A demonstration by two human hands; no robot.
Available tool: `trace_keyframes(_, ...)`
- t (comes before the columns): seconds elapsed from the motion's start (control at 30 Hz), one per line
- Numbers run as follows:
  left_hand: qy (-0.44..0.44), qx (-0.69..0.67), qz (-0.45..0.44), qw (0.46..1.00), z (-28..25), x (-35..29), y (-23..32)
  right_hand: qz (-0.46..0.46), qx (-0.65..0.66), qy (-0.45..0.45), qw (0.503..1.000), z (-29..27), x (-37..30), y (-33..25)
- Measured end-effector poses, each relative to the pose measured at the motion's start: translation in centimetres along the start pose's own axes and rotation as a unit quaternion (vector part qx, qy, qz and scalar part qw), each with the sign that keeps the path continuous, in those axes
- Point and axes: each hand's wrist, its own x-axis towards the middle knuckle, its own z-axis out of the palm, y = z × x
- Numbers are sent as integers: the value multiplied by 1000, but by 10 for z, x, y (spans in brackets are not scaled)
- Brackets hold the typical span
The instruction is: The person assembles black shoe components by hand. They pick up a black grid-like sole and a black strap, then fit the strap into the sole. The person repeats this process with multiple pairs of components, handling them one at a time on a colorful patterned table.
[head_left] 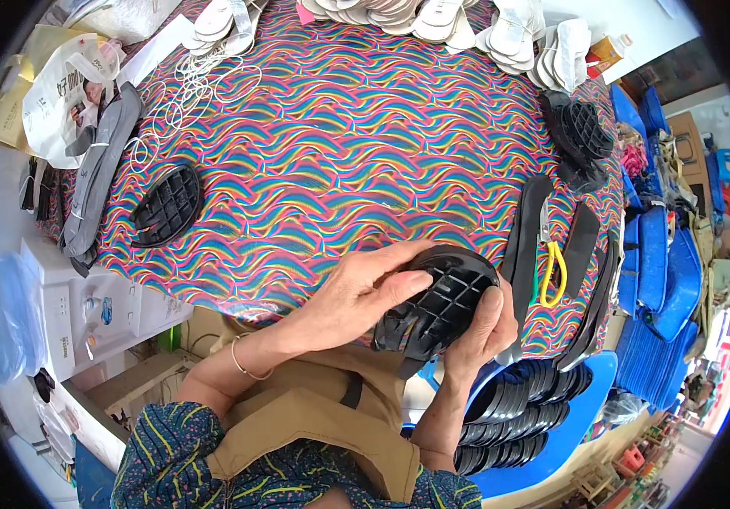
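Observation:
A black shoe sole piece point(448, 299), rounded at one end with a grid of raised ribs, is held up over the table's near edge. My left hand point(363, 293) grips its left side, the thumb pressed on the ribbed face. On its right edge my right hand point(485, 331) is closed, thumb on the ribs and the other fingers mostly hidden behind. A dark flap hangs at the piece's lower end. At the left of the table lies a similar black ribbed piece point(168, 206). Yellow-handled scissors point(554, 276) lie right of my hands, among black strips point(524, 237).
A patterned cloth point(339, 144) covers the table. Stacked pale insoles point(433, 21) line its far edge. Black ribbed pieces point(585, 131) lie far right; grey strips point(102, 170) and white cord point(200, 89) lie left. Below right, a blue bin point(598, 382) holds rows of black parts.

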Motion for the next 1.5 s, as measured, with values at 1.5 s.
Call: trace_keyframes(1.5,-234,-196,-253,918,-40,18,18,-54,-95,-282,953,-14,8,-9)
